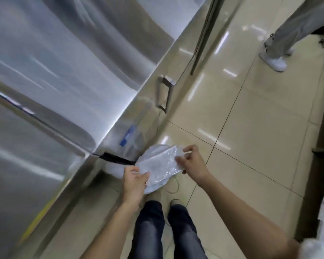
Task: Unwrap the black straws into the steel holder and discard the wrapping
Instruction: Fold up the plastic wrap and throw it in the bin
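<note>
A clear plastic wrapping (160,164) is stretched between my two hands above the floor. My left hand (135,181) grips its near left end, and my right hand (192,161) pinches its right end. No straws show inside it. Right under the wrapping is a round pale bin opening lined with a light bag (153,187), beside the steel counter. No black straws and no steel holder are in view. The picture is blurred by motion.
A long stainless steel counter (54,81) fills the left, with a cabinet handle (166,94) on its front. The floor is glossy beige tile (251,128). Another person's leg and white shoe (273,60) stand at the upper right. My own legs (168,230) are below.
</note>
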The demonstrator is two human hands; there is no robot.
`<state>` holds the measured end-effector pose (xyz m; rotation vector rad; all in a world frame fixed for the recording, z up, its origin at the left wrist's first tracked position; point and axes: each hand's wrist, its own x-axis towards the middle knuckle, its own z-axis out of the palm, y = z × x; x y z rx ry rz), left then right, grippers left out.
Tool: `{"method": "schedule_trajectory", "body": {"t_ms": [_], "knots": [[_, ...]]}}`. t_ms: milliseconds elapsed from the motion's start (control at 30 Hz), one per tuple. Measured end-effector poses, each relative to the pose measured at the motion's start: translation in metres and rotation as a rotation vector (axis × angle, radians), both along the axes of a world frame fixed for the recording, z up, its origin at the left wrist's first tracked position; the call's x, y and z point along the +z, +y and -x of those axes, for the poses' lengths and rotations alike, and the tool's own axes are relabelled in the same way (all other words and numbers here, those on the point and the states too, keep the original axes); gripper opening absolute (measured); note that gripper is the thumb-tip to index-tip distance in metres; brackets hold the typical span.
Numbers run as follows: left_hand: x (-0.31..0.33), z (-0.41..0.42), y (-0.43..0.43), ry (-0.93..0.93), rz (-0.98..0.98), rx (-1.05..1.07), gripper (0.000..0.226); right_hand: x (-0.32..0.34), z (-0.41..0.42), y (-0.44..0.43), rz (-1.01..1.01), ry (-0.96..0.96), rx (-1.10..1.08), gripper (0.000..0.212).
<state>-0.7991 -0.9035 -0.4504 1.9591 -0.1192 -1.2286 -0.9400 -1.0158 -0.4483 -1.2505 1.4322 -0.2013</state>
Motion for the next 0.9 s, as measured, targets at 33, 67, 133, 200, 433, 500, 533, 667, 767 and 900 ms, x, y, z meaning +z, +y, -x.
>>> {"method": "schedule_trajectory", "body": {"t_ms": [33, 67, 133, 200, 433, 500, 533, 667, 767, 900], "knots": [[-0.012, 0.004, -0.001, 0.007, -0.011, -0.02, 0.017, -0.015, 0.001, -0.002, 0.028, 0.038, 0.041, 0.024], [-0.027, 0.006, -0.003, 0.011, -0.019, -0.029, 0.015, -0.029, 0.001, -0.005, 0.059, 0.089, 0.089, 0.022], [-0.071, 0.013, -0.009, 0.024, -0.047, -0.038, 0.014, -0.075, 0.003, -0.013, 0.116, 0.193, 0.207, 0.016], [-0.116, 0.017, -0.016, 0.013, -0.095, -0.053, 0.005, -0.123, 0.004, -0.021, 0.156, 0.296, 0.352, 0.014], [-0.266, 0.015, -0.026, -0.107, -0.267, -0.316, 0.025, -0.286, -0.009, -0.028, 0.315, 0.481, 0.78, 0.045], [-0.298, 0.012, -0.026, -0.266, -0.353, -0.513, 0.031, -0.32, -0.018, -0.026, 0.338, 0.493, 0.887, 0.041], [-0.312, 0.011, -0.025, -0.337, -0.395, -0.61, 0.032, -0.334, -0.023, -0.024, 0.334, 0.498, 0.937, 0.041], [-0.348, 0.01, -0.031, -0.532, -0.566, -0.943, 0.036, -0.38, -0.039, -0.023, 0.367, 0.627, 1.068, 0.047], [-0.367, 0.008, -0.048, -0.473, -0.727, -1.131, 0.038, -0.404, -0.048, -0.022, 0.368, 0.71, 1.116, 0.036], [-0.381, 0.003, -0.058, -0.462, -0.786, -1.179, 0.037, -0.408, -0.054, -0.024, 0.428, 0.757, 1.169, 0.036]]}}
